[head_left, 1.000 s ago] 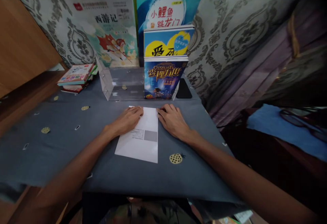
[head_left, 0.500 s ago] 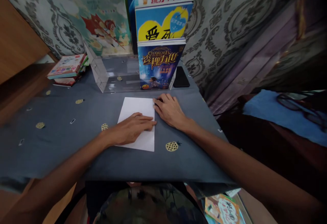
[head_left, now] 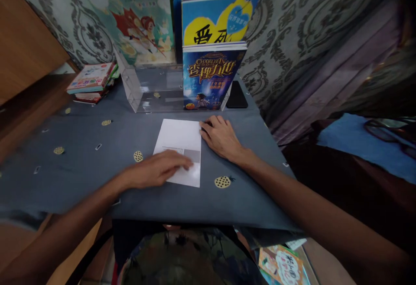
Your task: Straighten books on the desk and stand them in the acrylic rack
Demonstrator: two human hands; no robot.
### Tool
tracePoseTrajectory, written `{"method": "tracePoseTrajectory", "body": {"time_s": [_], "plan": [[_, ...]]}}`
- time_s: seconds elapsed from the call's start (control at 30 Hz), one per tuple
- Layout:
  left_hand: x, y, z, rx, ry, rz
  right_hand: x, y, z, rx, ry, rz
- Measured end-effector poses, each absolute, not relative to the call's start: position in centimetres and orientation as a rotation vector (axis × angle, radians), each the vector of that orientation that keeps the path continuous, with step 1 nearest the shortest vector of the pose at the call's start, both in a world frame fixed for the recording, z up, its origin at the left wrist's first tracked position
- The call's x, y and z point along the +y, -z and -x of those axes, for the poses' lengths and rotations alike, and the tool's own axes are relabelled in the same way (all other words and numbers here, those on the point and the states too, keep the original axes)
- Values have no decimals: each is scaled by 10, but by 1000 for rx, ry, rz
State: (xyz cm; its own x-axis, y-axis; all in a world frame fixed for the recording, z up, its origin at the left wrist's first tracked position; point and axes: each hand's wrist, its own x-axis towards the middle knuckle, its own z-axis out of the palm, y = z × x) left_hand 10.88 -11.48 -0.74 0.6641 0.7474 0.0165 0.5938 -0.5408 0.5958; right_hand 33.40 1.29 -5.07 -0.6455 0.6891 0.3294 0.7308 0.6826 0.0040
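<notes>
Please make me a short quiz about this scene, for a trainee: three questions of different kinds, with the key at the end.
1. True or false: the left hand lies flat on the near part of the white sheet.
2. What lies just to the right of the clear stand?
A. a black phone
B. a cup
C. a pair of scissors
3. Which hand rests at the far right edge of the white sheet?

Key: 1 true; 2 A; 3 the right hand.
</notes>
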Motion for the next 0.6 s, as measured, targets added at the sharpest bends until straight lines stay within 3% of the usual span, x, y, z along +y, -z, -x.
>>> {"method": "tracePoseTrajectory", "body": {"time_s": [0.17, 0.37, 0.6], "plan": [[-78, 34, -71, 1508, -425, -2428, 13, 50, -335, -2599, 194, 1108], [-69, 48, -65, 1568, -408, -2496, -14, 47, -332, -2635, 198, 882], [-72, 51, -67, 1575, -398, -2510, -61, 39, -303, -2807, -119, 290]]}}
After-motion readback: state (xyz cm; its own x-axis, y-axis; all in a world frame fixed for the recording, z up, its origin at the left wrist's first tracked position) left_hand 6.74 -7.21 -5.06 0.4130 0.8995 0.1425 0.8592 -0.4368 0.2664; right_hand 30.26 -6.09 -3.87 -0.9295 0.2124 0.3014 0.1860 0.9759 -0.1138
